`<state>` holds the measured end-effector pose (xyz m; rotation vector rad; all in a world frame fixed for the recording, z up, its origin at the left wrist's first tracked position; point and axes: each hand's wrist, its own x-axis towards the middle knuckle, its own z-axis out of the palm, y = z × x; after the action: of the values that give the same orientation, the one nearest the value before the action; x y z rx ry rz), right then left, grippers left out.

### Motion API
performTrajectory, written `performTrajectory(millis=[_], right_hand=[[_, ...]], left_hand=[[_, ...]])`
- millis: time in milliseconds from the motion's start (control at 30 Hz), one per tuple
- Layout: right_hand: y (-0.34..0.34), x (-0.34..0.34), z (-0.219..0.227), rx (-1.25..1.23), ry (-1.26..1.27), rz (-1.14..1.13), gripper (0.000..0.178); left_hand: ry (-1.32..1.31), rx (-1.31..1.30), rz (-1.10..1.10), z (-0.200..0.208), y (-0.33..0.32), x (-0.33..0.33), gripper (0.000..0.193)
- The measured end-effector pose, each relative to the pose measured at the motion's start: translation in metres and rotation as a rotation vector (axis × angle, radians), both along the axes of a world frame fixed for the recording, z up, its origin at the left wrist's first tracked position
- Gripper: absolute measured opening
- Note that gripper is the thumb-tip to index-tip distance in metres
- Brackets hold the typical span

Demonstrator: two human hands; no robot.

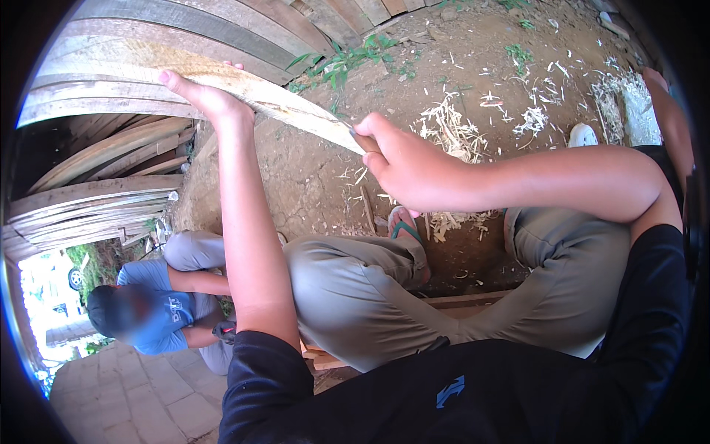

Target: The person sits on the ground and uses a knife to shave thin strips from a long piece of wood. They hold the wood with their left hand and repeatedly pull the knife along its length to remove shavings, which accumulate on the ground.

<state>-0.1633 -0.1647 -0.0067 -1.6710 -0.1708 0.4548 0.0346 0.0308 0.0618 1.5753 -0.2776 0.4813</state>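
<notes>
**Two hands on one long wood strip**

Two hands in play, both on the same pale wood strip (244, 89), which runs across the upper part of the view from upper left down toward centre. Left hand (203, 96) sits approx. midway along the strip, thumb stretched out along the near face, other fingers wrapped over the far edge w/ one tip peeking above it, so that grip is closed around the strip. Right hand (407, 170) is at the strip's lower end, fingers curled tight into a fist on a handle; a short dark blade (353, 138) shows right where fist meets wood, touching the strip's tip. Can't tell what kind of tool beyond that.

Behind the strip: stacked planks (96, 185) & boards. Below the strip's lower end: bare dirt w/ pale wood shavings (451, 133) scattered, more piled near the person's foot in a green flip-flop (405, 229). Person's knees in grey trousers sit below the strip, well apart from it. Left of the strip & lower down, a second person in a blue shirt (159, 307) crouches, hands away from the strip.
</notes>
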Motion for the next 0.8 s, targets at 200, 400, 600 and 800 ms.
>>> performTrajectory(millis=[200, 400, 600, 800], right_hand=[[-0.002, 0.003, 0.001, -0.012, 0.086, 0.036, 0.034], [-0.006, 0.007, -0.004, -0.023, 0.086, 0.063, 0.03], [-0.01, 0.015, -0.001, -0.064, 0.058, 0.082, 0.033], [-0.015, 0.029, -0.015, -0.075, -0.037, 0.033, 0.035]], left_hand=[[0.025, -0.003, -0.033, 0.002, -0.002, -0.005, 0.105], [-0.028, 0.019, -0.012, 0.0, -0.009, -0.003, 0.111], [-0.032, 0.022, -0.002, 0.0, -0.009, -0.002, 0.108], [-0.028, -0.005, 0.028, -0.001, -0.013, -0.003, 0.102]])
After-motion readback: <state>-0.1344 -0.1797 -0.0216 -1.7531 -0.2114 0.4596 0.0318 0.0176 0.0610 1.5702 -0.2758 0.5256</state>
